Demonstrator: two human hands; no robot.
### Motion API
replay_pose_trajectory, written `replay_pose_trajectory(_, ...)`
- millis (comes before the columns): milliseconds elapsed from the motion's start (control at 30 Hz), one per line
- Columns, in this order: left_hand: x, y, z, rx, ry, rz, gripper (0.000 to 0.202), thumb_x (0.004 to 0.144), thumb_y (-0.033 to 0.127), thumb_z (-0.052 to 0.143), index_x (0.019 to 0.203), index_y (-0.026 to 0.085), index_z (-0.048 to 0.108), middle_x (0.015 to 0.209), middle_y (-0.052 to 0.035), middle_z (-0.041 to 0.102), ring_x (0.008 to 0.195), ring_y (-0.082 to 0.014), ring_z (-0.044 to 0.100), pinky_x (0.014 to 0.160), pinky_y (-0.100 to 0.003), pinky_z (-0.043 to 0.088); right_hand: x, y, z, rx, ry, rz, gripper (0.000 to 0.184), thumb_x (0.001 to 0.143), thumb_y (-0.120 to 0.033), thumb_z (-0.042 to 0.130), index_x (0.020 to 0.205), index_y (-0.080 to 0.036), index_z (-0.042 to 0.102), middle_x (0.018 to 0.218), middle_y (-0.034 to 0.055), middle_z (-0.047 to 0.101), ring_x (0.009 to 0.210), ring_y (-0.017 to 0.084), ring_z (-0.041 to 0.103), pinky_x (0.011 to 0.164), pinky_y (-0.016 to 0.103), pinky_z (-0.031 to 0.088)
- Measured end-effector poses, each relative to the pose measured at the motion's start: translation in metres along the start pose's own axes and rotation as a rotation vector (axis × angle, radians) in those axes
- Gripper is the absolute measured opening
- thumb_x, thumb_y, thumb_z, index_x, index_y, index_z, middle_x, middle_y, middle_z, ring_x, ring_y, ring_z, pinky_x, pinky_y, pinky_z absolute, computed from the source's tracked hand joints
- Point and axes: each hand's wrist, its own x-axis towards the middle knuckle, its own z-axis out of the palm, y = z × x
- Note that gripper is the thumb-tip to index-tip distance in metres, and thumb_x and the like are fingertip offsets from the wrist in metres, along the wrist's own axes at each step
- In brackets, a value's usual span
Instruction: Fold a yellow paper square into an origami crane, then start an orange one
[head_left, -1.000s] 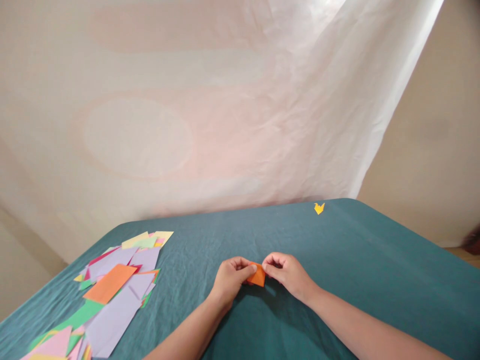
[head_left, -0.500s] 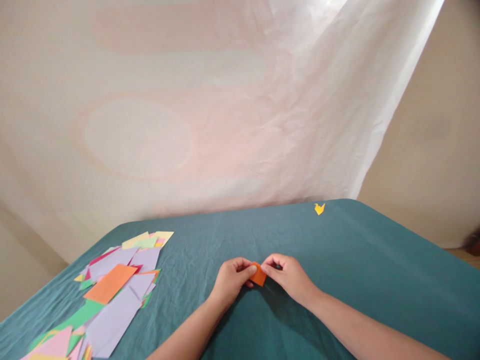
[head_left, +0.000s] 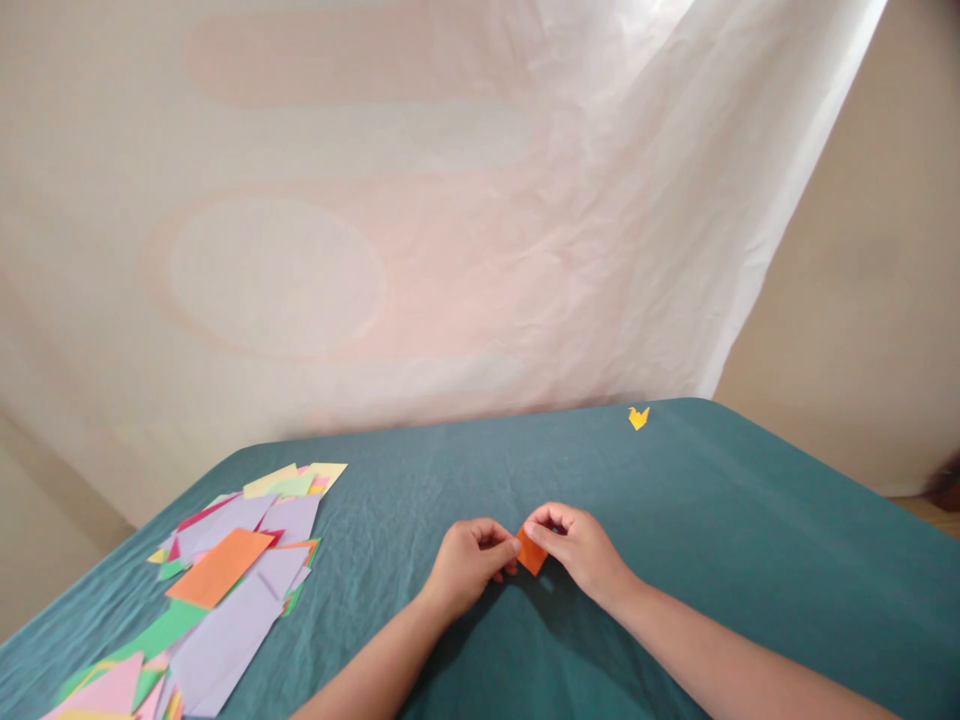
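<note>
A small folded piece of orange paper [head_left: 533,553] is held up between my two hands, a little above the cloth. My right hand [head_left: 574,545] pinches its upper right edge between thumb and fingers. At its left corner, the thumb and fingertips of my left hand [head_left: 469,560] are closed on the paper. Both hands cover parts of its edges, so the folds there are hidden.
A green cloth covers the table [head_left: 420,480]. Loose sheets of coloured paper [head_left: 232,640] lie in a spread pile at the left, with an orange sheet [head_left: 220,568] on top. A yellow folded paper bird [head_left: 638,419] sits near the far right edge. Behind hangs a pale sheet [head_left: 465,250].
The orange paper has shifted slightly to the right. My right hand now overlaps more of its upper edge, while my left hand has slid toward its left corner.
</note>
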Motion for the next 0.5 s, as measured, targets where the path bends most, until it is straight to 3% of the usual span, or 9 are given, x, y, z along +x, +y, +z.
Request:
replay_pose_trajectory(233,0.0000,0.0013,-0.0030,-0.014,0.029,0.006,0.022,0.072,0.034,0.063,0.069,0.013,0.065,0.062,-0.0041,0.067,0.053,-0.0126,0.058,0.051,-0.021,0.043,0.0000,-0.0033,-0.0027,0.034,0.017,0.020,0.023,0.082,-0.038,0.056,0.079,-0.017,0.065,0.069,0.0011,0.064,0.065,0.015,0.057,0.062,0.024,0.043)
replay_pose_trajectory(367,0.0022,-0.0003,-0.0056,-0.054,0.126,0.041,0.023,0.071,0.037,0.065,0.070,0.014,0.064,0.061,-0.0007,0.063,0.053,-0.0119,0.056,0.051,-0.021,0.044,-0.0002,-0.0058,-0.0045,-0.009,0.001,0.021,0.022,0.080,-0.038,0.059,0.072,-0.017,0.064,0.065,-0.0007,0.060,0.062,0.014,0.054,0.059,0.023,0.040)
replay_pose_trajectory(500,0.0035,-0.0024,-0.0071,-0.219,0.131,0.021,0.031,0.072,0.043,0.065,0.084,0.015,0.059,0.070,-0.0015,0.064,0.062,-0.0149,0.062,0.053,-0.023,0.049,0.0021,-0.0001,-0.0033,0.082,-0.003,0.074,0.024,0.081,-0.041,0.057,0.076,-0.018,0.063,0.061,-0.0019,0.058,0.052,0.011,0.049,0.050,0.021,0.036)
